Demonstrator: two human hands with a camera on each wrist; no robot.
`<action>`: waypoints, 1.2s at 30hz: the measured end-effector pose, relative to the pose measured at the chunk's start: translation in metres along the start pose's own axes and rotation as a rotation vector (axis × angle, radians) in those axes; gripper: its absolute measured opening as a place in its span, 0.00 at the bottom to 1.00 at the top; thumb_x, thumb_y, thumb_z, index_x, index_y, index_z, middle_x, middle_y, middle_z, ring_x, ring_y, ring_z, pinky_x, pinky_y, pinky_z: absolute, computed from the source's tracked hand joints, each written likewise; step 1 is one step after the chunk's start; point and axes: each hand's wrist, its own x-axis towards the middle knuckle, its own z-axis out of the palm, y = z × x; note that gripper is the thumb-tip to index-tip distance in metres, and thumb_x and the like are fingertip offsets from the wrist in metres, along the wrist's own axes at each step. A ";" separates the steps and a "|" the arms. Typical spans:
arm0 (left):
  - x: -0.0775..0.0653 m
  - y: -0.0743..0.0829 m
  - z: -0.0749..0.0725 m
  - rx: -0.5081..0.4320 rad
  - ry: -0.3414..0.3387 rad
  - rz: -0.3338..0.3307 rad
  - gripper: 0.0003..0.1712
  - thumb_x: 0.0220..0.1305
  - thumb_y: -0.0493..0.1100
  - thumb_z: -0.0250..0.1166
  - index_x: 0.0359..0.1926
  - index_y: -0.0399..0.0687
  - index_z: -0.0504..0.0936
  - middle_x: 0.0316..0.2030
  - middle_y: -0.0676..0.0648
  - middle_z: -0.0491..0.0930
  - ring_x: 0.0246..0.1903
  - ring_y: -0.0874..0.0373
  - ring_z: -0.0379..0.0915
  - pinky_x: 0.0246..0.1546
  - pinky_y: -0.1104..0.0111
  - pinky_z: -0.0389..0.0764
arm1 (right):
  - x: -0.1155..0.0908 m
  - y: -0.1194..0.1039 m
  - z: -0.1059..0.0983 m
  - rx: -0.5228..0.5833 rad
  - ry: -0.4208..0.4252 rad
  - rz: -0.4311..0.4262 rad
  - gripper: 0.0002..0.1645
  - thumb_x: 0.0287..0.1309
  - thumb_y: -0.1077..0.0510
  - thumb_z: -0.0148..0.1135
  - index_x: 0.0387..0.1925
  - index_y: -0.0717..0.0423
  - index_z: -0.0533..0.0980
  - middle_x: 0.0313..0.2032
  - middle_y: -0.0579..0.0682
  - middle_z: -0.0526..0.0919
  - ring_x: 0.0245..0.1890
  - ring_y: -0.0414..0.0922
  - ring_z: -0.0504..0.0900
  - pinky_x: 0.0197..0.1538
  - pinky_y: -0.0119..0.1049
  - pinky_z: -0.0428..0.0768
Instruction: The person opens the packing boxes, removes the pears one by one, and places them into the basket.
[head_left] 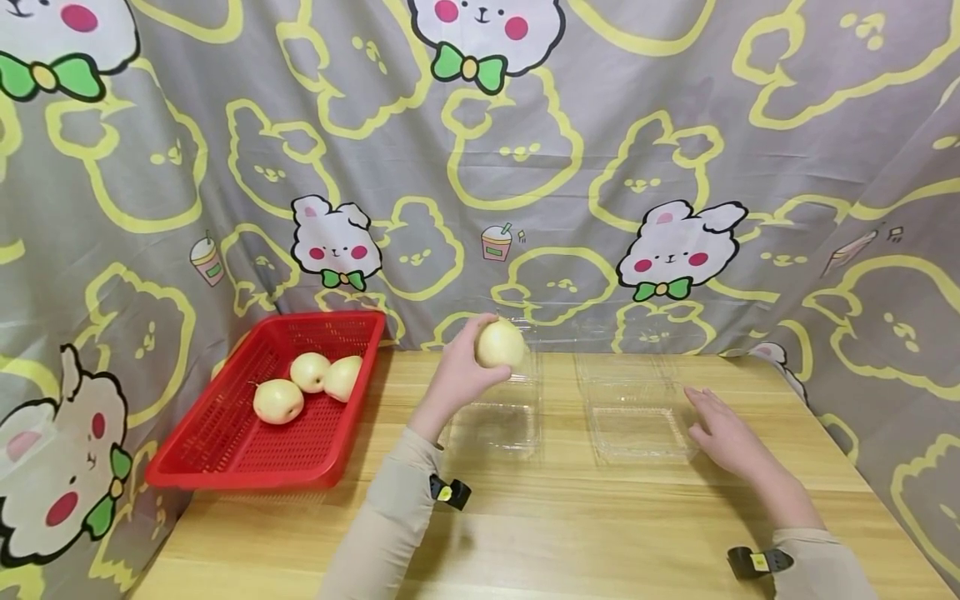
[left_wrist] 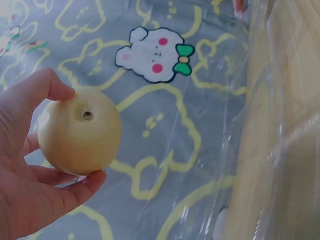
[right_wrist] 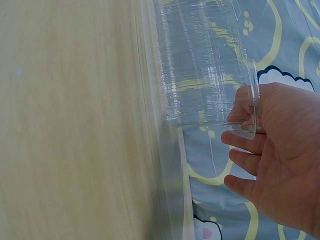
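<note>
My left hand [head_left: 465, 364] grips a pale yellow apple [head_left: 501, 344], thumb and fingers spread around its sides. In the left wrist view, the small dark hollow at one end of the apple [left_wrist: 82, 137] faces the camera. The apple is raised above a clear plastic clamshell box [head_left: 495, 429], whose lid stands up at the back. A second clear box [head_left: 637, 433] sits to the right, lid also raised. My right hand [head_left: 727, 435] is at that box's right side, fingers loosely extended; its thumb shows through the clear plastic [right_wrist: 200, 75] in the right wrist view.
A red plastic basket [head_left: 225, 454] on the left holds three more yellow apples [head_left: 278, 402]. Both boxes stand on the wooden table [head_left: 570, 533]. A grey patterned curtain [head_left: 555, 167] hangs behind the table and around its sides.
</note>
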 end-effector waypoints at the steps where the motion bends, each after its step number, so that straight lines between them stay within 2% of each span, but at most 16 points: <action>1: 0.000 0.000 -0.003 0.006 0.006 0.000 0.42 0.43 0.41 0.72 0.63 0.59 0.69 0.58 0.47 0.75 0.48 0.49 0.77 0.41 0.56 0.83 | 0.000 0.000 0.000 0.000 0.003 -0.001 0.37 0.56 0.66 0.56 0.67 0.76 0.59 0.65 0.76 0.62 0.66 0.74 0.58 0.66 0.67 0.58; 11: 0.001 -0.002 -0.038 0.076 0.058 0.026 0.41 0.43 0.42 0.73 0.62 0.55 0.70 0.56 0.45 0.78 0.47 0.45 0.77 0.43 0.53 0.82 | 0.001 -0.001 -0.002 -0.007 -0.005 0.001 0.37 0.56 0.66 0.55 0.66 0.76 0.59 0.65 0.76 0.62 0.66 0.74 0.58 0.66 0.67 0.59; 22: -0.003 -0.007 -0.074 0.113 0.057 0.005 0.41 0.46 0.43 0.72 0.64 0.55 0.68 0.57 0.44 0.76 0.47 0.47 0.76 0.44 0.52 0.82 | 0.001 -0.001 -0.002 -0.005 -0.010 0.003 0.37 0.57 0.66 0.56 0.67 0.75 0.59 0.65 0.76 0.62 0.66 0.73 0.58 0.66 0.67 0.58; 26: -0.006 -0.010 -0.084 0.150 0.075 -0.017 0.41 0.46 0.44 0.72 0.64 0.57 0.68 0.57 0.44 0.77 0.46 0.47 0.76 0.43 0.53 0.82 | 0.001 -0.001 -0.002 -0.003 -0.010 0.005 0.37 0.57 0.66 0.55 0.67 0.75 0.59 0.66 0.76 0.61 0.67 0.73 0.58 0.66 0.67 0.58; 33: -0.009 -0.016 -0.098 0.174 0.092 -0.005 0.42 0.46 0.43 0.73 0.64 0.52 0.68 0.57 0.42 0.76 0.47 0.45 0.76 0.44 0.51 0.82 | -0.002 -0.001 -0.001 -0.003 -0.005 -0.002 0.36 0.59 0.65 0.55 0.67 0.75 0.59 0.65 0.76 0.62 0.66 0.73 0.58 0.65 0.67 0.58; 36: -0.011 -0.019 -0.104 0.185 0.095 -0.012 0.41 0.46 0.43 0.73 0.64 0.53 0.68 0.57 0.43 0.76 0.46 0.45 0.76 0.44 0.51 0.82 | -0.002 -0.002 -0.001 0.000 -0.012 0.000 0.36 0.59 0.65 0.55 0.67 0.75 0.59 0.65 0.76 0.62 0.67 0.73 0.58 0.66 0.67 0.58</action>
